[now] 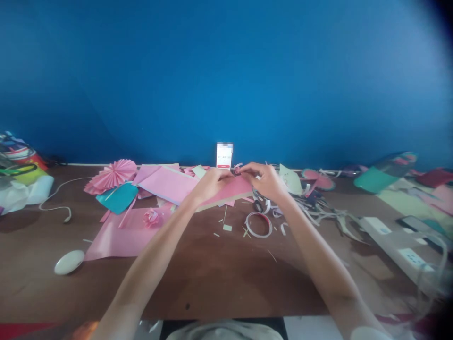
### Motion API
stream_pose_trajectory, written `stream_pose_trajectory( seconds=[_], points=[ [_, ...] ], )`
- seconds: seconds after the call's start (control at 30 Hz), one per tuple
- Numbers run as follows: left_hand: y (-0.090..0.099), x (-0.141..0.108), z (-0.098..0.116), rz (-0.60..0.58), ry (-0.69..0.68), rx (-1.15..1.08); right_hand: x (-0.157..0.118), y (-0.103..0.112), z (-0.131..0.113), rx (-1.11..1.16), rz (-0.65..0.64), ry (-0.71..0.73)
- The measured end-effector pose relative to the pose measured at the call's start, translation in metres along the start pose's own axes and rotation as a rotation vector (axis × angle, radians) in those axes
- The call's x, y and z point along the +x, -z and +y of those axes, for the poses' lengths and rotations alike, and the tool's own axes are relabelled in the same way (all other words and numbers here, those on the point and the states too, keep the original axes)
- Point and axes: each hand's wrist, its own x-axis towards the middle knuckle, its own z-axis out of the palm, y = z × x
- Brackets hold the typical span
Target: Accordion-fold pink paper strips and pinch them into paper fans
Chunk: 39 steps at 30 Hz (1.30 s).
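My left hand (pixel 212 183) and my right hand (pixel 264 179) meet at the back middle of the table, above a dark pink sheet (pixel 231 188) with a pale edge. My left fingers are closed at the sheet's far side. The fingers of my right hand are bent and pinched together beside them. Between the fingertips is a small pinkish bit, too small and blurred to name. Just behind my hands a lit phone (pixel 223 155) stands upright against the blue wall. A roll of tape (pixel 258 225) lies in front of my right hand.
On the left lie a pleated pink paper fan (pixel 116 174), a teal paper piece (pixel 118 197), a pink paper flower (pixel 151 217) on a pink sheet (pixel 116 241) and a white mouse (pixel 69 262). A power strip (pixel 392 245) with cables and paper strips (pixel 318 210) occupy the right.
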Motion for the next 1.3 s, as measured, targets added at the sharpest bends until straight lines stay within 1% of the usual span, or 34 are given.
stream_pose_trajectory(
  seconds=[0.23, 0.33, 0.43, 0.53, 0.6, 0.8, 0.9, 1.0, 1.07, 1.17, 1.3],
  points=[
    [-0.006, -0.003, 0.01, 0.009, 0.009, -0.008, 0.0, -0.01, 0.005, 0.027, -0.016, 0.006],
    [-0.007, -0.003, 0.012, 0.003, 0.001, -0.013, -0.001, -0.006, 0.002, -0.008, 0.002, 0.01],
    [-0.006, -0.001, 0.007, -0.006, 0.007, 0.005, -0.002, 0.002, 0.0, -0.035, 0.001, -0.014],
    [-0.005, 0.0, 0.002, -0.006, 0.024, 0.057, -0.001, 0.008, 0.003, -0.028, -0.02, -0.06],
    [-0.006, 0.0, 0.0, 0.003, 0.028, 0.089, -0.001, 0.008, 0.005, -0.032, -0.048, -0.074],
    [-0.009, 0.001, -0.003, 0.013, 0.043, 0.091, -0.001, -0.003, 0.008, -0.195, -0.081, 0.005],
    [-0.006, 0.002, -0.008, -0.055, 0.07, 0.084, -0.001, -0.004, 0.01, -0.215, -0.097, -0.004],
    [-0.002, 0.002, -0.012, -0.124, 0.097, 0.07, 0.0, 0.0, 0.013, -0.222, -0.12, -0.016],
    [-0.001, 0.003, -0.012, -0.117, 0.093, 0.084, 0.001, 0.002, 0.014, -0.244, -0.121, 0.008],
    [-0.001, 0.006, -0.009, -0.078, 0.086, 0.124, 0.001, -0.001, 0.011, -0.334, -0.092, 0.093],
    [0.0, 0.008, -0.002, -0.101, 0.091, 0.121, 0.0, -0.009, 0.005, -0.381, -0.085, 0.128]
  ],
)
